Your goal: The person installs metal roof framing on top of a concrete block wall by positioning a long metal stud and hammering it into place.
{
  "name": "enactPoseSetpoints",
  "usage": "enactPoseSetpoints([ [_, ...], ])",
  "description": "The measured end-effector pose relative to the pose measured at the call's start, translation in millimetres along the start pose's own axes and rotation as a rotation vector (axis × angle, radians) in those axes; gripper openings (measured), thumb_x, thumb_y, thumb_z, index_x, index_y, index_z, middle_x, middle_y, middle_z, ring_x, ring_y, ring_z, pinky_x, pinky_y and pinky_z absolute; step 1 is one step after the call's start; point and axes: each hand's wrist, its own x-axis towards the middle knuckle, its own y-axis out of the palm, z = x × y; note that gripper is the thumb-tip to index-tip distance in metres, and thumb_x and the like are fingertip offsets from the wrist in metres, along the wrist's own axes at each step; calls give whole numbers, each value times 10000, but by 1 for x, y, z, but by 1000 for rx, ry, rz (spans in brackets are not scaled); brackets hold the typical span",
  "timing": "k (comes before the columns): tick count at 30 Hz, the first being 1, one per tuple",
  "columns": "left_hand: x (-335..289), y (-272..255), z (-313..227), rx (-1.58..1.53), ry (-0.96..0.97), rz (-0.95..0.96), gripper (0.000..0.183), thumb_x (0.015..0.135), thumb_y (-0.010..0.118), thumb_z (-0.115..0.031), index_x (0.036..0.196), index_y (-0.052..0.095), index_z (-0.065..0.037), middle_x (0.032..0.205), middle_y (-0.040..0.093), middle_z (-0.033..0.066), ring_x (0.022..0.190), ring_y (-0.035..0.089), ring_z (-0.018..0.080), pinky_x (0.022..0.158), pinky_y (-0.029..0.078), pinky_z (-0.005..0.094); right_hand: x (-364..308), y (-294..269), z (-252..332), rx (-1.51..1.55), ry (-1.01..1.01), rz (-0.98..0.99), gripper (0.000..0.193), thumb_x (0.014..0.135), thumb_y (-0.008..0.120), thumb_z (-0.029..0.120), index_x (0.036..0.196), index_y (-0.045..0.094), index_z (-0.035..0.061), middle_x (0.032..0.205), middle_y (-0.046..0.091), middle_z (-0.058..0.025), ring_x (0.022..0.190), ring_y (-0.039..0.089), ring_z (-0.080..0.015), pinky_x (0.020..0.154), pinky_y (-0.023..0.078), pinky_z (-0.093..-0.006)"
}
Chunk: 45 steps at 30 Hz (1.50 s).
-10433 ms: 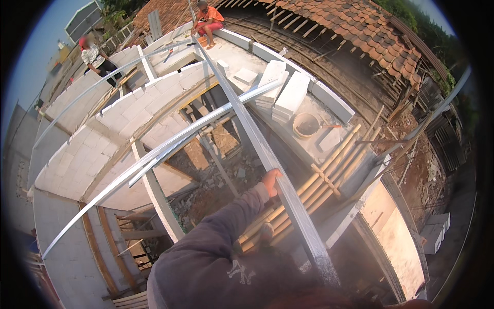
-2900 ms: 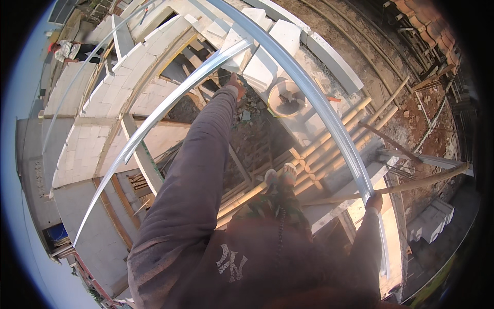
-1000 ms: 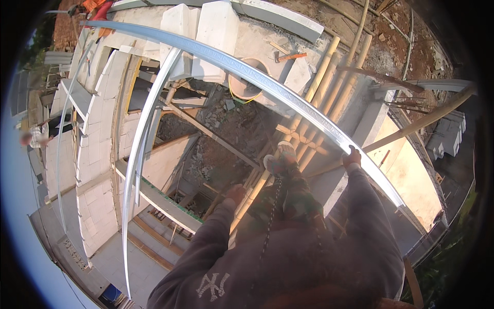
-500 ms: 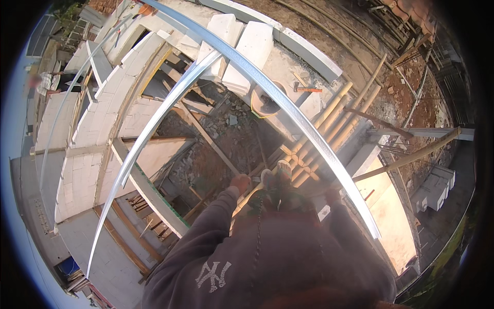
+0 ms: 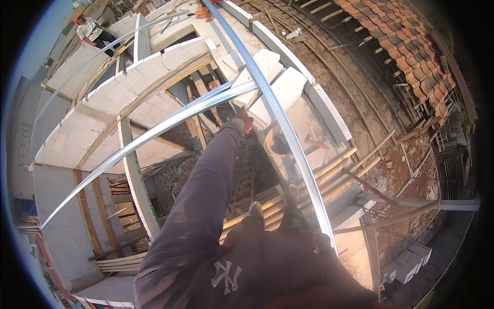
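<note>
One long metal beam [image 5: 288,121], silvery, runs from the top edge down to the person's right side, its near end beside the dark top [image 5: 278,268]. One second metal beam [image 5: 139,141], also silvery, reaches from beside the long one out to the far left; a shorter metal piece [image 5: 213,94] lies along its inner part.

Left hand [image 5: 247,122]: arm outstretched in a dark sleeve, hand just below the inner end of the second metal beam, near the white blocks [image 5: 287,87]. Whether its fingers grasp anything, one cannot tell. Right hand: out of sight; its grip cannot be told.

Two shoes [image 5: 256,208], set apart, at the bamboo poles [image 5: 337,164], which lie side by side beneath the long metal beam.

One bucket [image 5: 275,143], yellow-edged, partly covered by that beam. One hammer [image 5: 316,142], orange-handled, lying to the right of the beam.

One co-worker [image 5: 91,33], upper left, in red headwear and pale patterned shirt, behind pale block walls [image 5: 118,85]. One roof [image 5: 401,46] of orange tiles, upper right.
</note>
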Motion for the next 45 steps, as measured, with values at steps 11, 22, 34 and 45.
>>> enactPoseSetpoints([
  [11, -40, 212, 218, 1195, 178, 471, 524, 954, 619, -177, 1455, 478, -121, 1418, 541, 147, 1245, 573, 306, 971, 511, 472, 40, -121, -130, -393, -218, 315, 313, 923, 545, 377, 1159, 659, 207, 1140, 684, 29, 1113, 625, -169, 865, 534, -367],
  [22, -97, 274, 338, 1318, 506, 537, 429, 968, 561, -239, 1389, 507, -173, 1319, 592, 66, 1201, 578, 278, 965, 480, 459, 85, -190, -246, -51, -39, -49, 202, 914, 586, 296, 1075, 650, 192, 1014, 699, 1, 995, 680, -201, 839, 552, -387],
  [34, -118, 299, 309, -151, 191, 90, 336, 945, 543, -313, 1236, 586, -150, 1152, 618, 51, 1063, 628, 223, 790, 519, 442, 84, -231, -231, -77, -12, -275, 297, 659, 839, 105, 910, 686, 149, 900, 702, -67, 876, 705, -263, 748, 580, -367],
  [45, -159, 280, 295, -646, -604, 19, 550, 981, 522, -367, 1458, 423, -113, 1461, 499, 138, 1337, 490, 367, 1109, 357, 510, 24, -175, -202, -64, 74, 21, 191, 857, 662, 210, 1029, 714, 146, 931, 712, -72, 922, 695, -242, 745, 561, -376],
])
